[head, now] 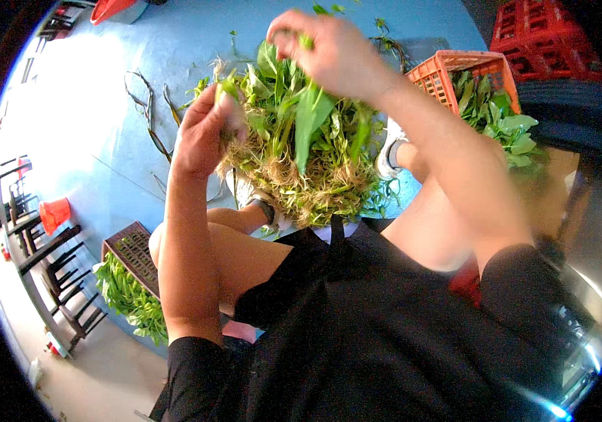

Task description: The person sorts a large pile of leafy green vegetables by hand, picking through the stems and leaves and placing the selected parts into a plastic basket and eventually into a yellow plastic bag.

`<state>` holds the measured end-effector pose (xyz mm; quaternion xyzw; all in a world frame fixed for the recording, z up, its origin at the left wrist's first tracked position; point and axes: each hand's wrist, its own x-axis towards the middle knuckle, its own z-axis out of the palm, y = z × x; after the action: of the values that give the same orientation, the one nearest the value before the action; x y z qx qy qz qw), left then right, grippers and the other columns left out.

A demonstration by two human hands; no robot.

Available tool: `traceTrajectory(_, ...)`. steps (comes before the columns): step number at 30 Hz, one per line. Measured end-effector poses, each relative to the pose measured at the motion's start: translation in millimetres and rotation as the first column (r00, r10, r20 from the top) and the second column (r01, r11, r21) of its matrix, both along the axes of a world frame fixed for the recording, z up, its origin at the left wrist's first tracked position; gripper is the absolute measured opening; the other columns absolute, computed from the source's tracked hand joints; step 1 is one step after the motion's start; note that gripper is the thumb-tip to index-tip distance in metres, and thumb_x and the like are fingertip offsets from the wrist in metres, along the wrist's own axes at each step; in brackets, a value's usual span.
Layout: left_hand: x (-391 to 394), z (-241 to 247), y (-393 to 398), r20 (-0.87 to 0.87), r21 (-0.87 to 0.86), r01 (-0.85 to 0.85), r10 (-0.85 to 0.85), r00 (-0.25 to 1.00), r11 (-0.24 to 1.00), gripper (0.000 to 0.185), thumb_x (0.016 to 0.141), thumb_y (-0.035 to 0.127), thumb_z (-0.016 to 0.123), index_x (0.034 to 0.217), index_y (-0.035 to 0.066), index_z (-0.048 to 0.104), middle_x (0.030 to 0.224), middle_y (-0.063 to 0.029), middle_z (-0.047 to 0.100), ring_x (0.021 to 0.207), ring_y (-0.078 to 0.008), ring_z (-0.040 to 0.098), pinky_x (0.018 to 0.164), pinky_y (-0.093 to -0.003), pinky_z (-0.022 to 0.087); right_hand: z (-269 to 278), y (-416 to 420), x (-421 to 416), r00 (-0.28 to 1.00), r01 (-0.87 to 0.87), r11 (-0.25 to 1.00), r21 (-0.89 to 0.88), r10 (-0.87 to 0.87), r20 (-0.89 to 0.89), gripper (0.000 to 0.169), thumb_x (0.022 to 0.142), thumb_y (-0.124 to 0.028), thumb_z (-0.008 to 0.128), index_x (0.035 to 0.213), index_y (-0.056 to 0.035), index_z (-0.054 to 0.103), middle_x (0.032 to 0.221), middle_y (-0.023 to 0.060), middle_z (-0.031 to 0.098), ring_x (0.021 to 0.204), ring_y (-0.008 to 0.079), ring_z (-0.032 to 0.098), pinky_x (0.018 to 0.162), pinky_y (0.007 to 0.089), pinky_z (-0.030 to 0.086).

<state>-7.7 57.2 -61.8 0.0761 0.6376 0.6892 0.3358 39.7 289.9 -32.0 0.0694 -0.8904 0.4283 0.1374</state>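
Note:
Between my feet a heap of leafy green vegetables (pixel 332 179) with pale, stringy roots lies on the blue floor. My left hand (pixel 203 129) is raised at the heap's left side, its fingers closed on a green stem piece (pixel 229 89). Above the far part of the heap, my right hand (pixel 327 53) is blurred and pinches a bit of green stalk (pixel 306 41). A broad green leaf (pixel 311 118) hangs below the right hand; whether it belongs to that stalk I cannot tell.
An orange plastic crate (pixel 441 79) holding leafy greens stands at the right, near red crates (pixel 549 42). At the left, more greens (pixel 127 295) spill from a dark crate (pixel 135 248). Brown strands (pixel 148 113) lie on the floor (pixel 174 47). Farther left are a red bucket (pixel 54 213) and dark stools (pixel 63 274).

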Motion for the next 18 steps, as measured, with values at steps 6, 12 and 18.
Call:
traceTrajectory(6, -16.3, -143.3, -45.7, -0.213, -0.943, -0.006, -0.59, 0.778, 0.332, 0.05, 0.077, 0.044, 0.071, 0.11, 0.007, 0.064, 0.085, -0.0164, 0.069, 0.075, -0.0296, 0.067, 0.071, -0.0395, 0.053, 57.4, 31.4, 9.1, 0.88, 0.05, 0.993, -0.11, 0.008, 0.475, 0.018, 0.089, -0.018, 0.061, 0.103, -0.0074, 0.064, 0.078, 0.0072, 0.066, 0.066, 0.0138, 0.059, 0.055, 0.0247, 0.047)
traceTrajectory(12, 31.7, -238.9, -19.7, -0.011, -0.974, 0.121, -0.573, 0.819, 0.193, 0.036, 0.078, 0.038, 0.065, 0.101, 0.01, 0.07, 0.093, -0.0137, 0.069, 0.084, -0.0286, 0.066, 0.076, -0.0393, 0.052, 33.0, 51.9, 2.3, 0.969, 0.119, 0.977, -0.176, -0.076, 0.235, 0.022, 0.086, -0.011, 0.062, 0.106, -0.0029, 0.062, 0.086, 0.0102, 0.066, 0.067, 0.014, 0.059, 0.059, 0.0253, 0.051)
traceTrajectory(18, 54.8, -220.3, 2.3, -0.243, -0.801, -0.185, -0.026, 0.97, 0.569, 0.021, 0.079, 0.021, 0.071, 0.09, 0.004, 0.068, 0.079, -0.0095, 0.068, 0.064, -0.0185, 0.063, 0.059, -0.0329, 0.052, 60.0, 60.1, 12.1, 0.935, 0.097, 0.992, -0.076, -0.065, 0.348, 0.02, 0.085, -0.01, 0.06, 0.103, -0.0013, 0.063, 0.085, 0.0139, 0.066, 0.075, 0.0217, 0.061, 0.073, 0.0335, 0.051)
